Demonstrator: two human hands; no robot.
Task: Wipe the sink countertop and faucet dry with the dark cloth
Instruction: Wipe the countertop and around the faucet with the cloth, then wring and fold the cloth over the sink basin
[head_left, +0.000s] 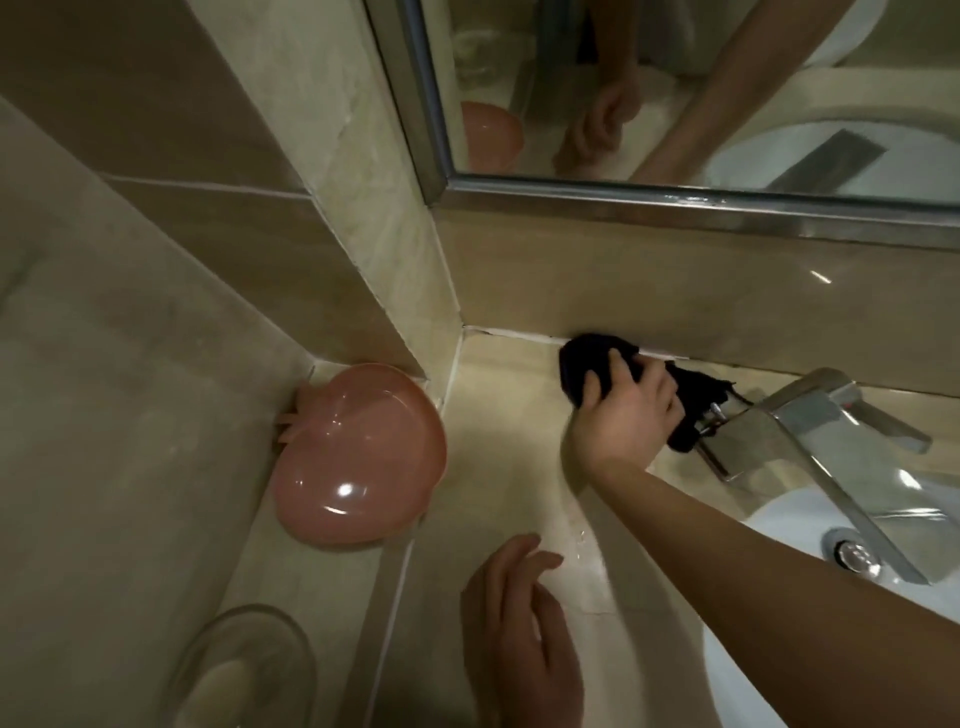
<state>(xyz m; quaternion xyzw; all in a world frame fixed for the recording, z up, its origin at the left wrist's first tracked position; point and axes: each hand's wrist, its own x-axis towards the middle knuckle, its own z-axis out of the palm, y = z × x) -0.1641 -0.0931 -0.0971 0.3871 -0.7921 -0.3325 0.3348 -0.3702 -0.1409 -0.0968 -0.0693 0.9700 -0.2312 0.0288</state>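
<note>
Because the back seam beside the faucet (810, 436) likely traps water, the right hand (626, 410) presses the dark cloth (582, 364) there, grip closed around it; the left hand (519, 613) hovers open, empty, above the surface (498, 415).

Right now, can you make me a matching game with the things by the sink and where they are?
Things:
1. dark cloth
2. pink dish
3. faucet
4. left hand

Places:
A. in the corner by the side wall
B. over the white basin
C. under the right hand, at the back wall
D. open, over the countertop's front

Pairs: 1-C, 2-A, 3-B, 4-D
</note>
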